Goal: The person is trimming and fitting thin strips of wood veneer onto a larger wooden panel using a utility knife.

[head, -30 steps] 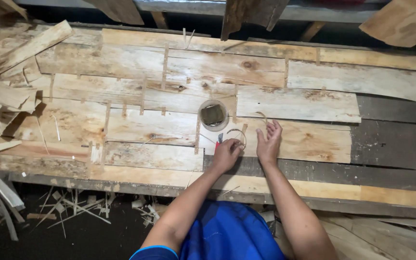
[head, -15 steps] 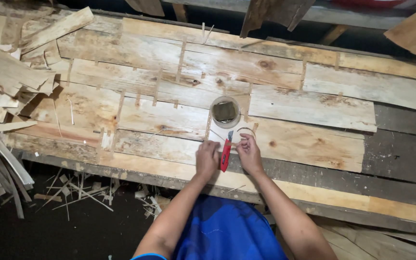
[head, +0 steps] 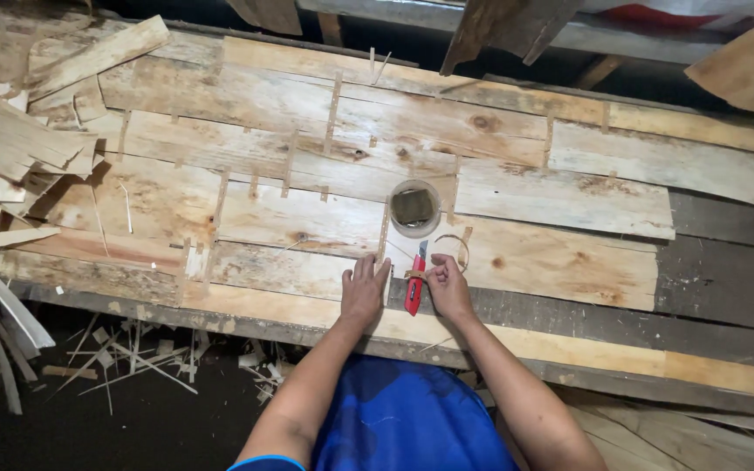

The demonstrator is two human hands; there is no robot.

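I see most veneer sheets [head: 325,218] already taped; right hand [head: 447,288], fingers clamped on red cutter [head: 414,292], left hand [head: 364,292] flat, fingers together, front seam unfinished.

Left hand [head: 365,289]: flat, palm down on thin wood veneer sheets [head: 307,218], just beside the knife.
Right hand [head: 447,283]: closed around a red utility knife [head: 414,288], blade pointing away from the person.
Tape rolls: a large roll [head: 414,208] and a small ring [head: 451,250], just beyond the hands.
Tabletop [head: 709,305]: dark boards, veneer patched with tape strips.
Left edge: loose wood scraps [head: 10,157] piled.
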